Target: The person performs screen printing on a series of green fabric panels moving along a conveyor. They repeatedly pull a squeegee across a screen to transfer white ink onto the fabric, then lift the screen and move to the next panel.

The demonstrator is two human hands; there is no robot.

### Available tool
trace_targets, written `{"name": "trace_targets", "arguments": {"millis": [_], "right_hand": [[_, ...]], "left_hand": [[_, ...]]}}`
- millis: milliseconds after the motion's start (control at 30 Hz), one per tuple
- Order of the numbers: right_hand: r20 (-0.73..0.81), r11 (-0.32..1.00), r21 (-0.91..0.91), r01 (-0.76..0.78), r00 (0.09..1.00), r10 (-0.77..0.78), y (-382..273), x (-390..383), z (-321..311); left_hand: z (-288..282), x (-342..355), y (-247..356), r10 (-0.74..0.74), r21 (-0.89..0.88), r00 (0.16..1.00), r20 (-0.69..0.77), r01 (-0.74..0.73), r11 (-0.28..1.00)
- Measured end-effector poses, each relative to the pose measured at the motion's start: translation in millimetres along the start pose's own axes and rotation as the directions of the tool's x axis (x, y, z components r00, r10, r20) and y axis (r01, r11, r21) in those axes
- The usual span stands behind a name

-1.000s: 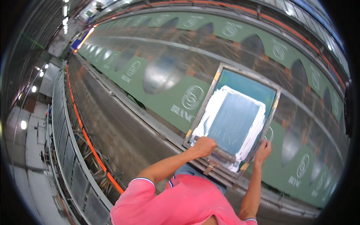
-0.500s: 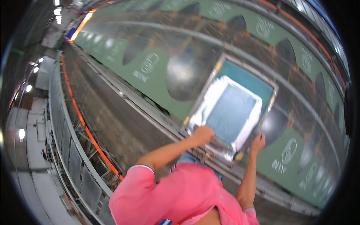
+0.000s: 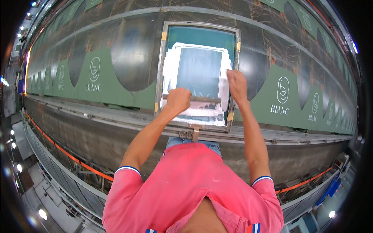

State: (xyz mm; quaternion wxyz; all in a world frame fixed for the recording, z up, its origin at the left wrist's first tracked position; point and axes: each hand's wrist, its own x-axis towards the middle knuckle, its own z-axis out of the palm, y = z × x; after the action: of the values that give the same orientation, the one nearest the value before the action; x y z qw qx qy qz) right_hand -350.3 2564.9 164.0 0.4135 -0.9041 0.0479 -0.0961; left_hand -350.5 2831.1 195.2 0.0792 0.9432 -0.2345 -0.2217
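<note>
Left hand clenches left end of crosswise bar; right hand curled at right side of frame, hold unclear.

From here, the left hand hides part of the bar. I can't tell whether the right hand touches the frame.

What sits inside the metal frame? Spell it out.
Inside the metal frame: teal mesh, white paste around a blue-grey panel, and a bar in the left hand. Hand and bar cover some paste; what lies beneath can't be made out.
</note>
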Motion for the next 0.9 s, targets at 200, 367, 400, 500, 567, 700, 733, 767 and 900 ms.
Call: {"name": "trace_targets", "arguments": {"millis": [200,367,400,500,567,700,733,767,900], "right_hand": [[0.557,0.882,-0.274,0.383,0.811,-0.179,-41,131,17],[0.59,0.862,-0.433,0.264,0.806,0.05,-19,175,45],[0.564,0.854,-0.448,0.264,0.825,0.041,-16,163,48],[0.535,0.857,-0.39,0.337,0.84,-0.087,-22,102,50],[0.513,0.856,-0.327,0.4,0.836,-0.194,-23,45,46],[0.508,0.882,-0.305,0.36,0.844,-0.169,-50,-70,38],[0.512,0.893,-0.297,0.34,0.845,-0.151,-57,-92,35],[0.516,0.903,-0.289,0.318,0.846,-0.133,-62,-105,32],[0.63,0.923,-0.291,0.252,0.776,-0.014,-66,-88,23]], "left_hand": [[-59,152,-27,0.029,0.057,0.986,-0.163,-0.02,0.998],[-75,201,-36,0.047,0.057,0.989,-0.141,-0.04,0.998],[-69,193,-34,0.051,0.062,0.991,-0.125,-0.043,0.997],[-37,140,-29,0.073,0.033,0.991,-0.108,-0.069,0.997],[-12,92,-19,0.088,-0.022,0.988,-0.126,-0.091,0.996],[41,-16,3,0.085,-0.119,0.977,-0.196,-0.11,0.987],[43,-35,10,0.096,-0.122,0.973,-0.208,-0.123,0.985],[43,-46,14,0.108,-0.125,0.97,-0.219,-0.137,0.983],[26,-33,9,0.079,-0.052,0.997,0.012,-0.078,0.996]]}}
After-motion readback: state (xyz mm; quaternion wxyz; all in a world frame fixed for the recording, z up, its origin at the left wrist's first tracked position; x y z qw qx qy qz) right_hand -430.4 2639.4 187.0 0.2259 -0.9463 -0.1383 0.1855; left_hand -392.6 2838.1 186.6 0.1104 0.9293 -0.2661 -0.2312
